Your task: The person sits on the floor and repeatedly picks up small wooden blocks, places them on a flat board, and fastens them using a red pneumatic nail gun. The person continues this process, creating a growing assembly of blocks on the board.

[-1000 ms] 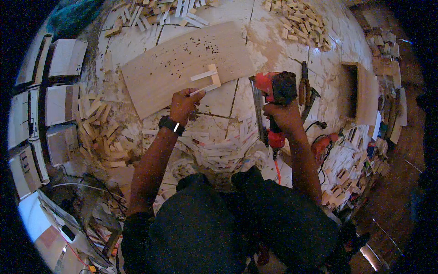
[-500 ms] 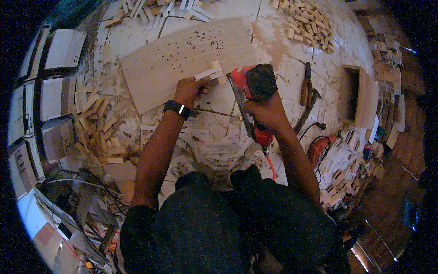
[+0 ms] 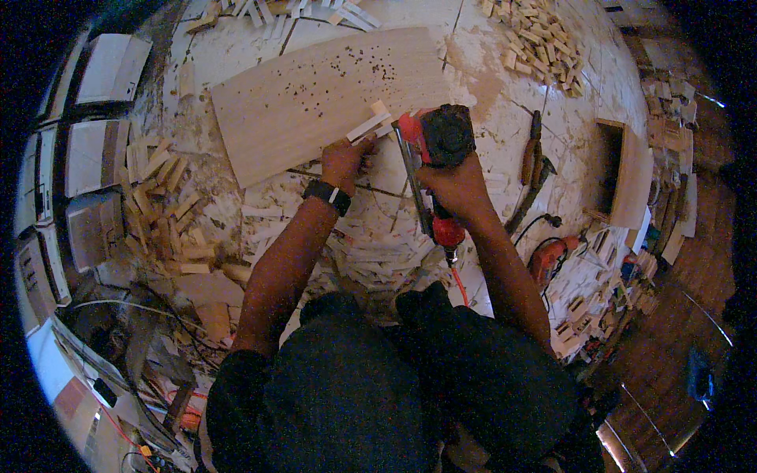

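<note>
At the board's (image 3: 268, 118) near edge, a small wooden assembly (image 3: 369, 127) is pinched in the left hand (image 3: 344, 162), and just beside it a red nailer (image 3: 447, 135) is gripped by the right hand (image 3: 461, 189), separated from the hand tools (image 3: 527, 162) by a strip of tiled floor (image 3: 500, 150).

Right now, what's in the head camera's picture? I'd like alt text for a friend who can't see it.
A person's right hand holds a red and black nail gun close to wood strips gripped in the left hand, near the edge of a board. Piles of small wood pieces lie on the floor around.
</note>
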A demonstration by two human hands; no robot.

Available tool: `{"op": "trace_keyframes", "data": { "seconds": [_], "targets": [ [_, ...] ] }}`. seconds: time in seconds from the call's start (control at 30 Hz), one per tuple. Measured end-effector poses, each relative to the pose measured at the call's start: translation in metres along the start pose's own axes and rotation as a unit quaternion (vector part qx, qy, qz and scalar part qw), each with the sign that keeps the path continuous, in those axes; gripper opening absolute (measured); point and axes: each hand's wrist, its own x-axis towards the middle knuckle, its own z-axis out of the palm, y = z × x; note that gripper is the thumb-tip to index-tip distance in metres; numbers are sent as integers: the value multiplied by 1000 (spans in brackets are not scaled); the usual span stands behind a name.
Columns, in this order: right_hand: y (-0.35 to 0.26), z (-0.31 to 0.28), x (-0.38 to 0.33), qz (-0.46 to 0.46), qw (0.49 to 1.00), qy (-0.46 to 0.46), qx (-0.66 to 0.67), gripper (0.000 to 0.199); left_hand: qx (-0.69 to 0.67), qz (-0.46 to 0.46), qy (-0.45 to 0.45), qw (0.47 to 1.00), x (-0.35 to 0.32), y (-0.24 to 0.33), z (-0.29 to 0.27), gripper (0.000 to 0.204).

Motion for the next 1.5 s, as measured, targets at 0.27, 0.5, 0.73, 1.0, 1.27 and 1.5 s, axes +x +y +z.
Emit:
{"op": "trace_keyframes", "data": {
  "seconds": [0.27,0.5,0.73,1.0,1.27,1.5],
  "targets": [
    [7,-1,5,-96,995,-9,-5,30,-270,-85,56,958,-12,1,19,28],
    [8,2,9,-36,996,-23,-80,31,-326,-104,61,938,-12,1,23,26],
    [6,2,9,-59,996,-25,-64,37,-288,-73,71,952,-14,4,20,25],
    [8,2,12,-146,979,-15,-144,37,-320,-38,89,942,-20,9,21,26],
    [21,6,24,-128,978,-20,-165,35,250,150,167,942,4,-25,25,27],
    [22,-49,-4,-26,998,65,2,25,-111,45,68,990,0,-15,17,23]
  ]
}}
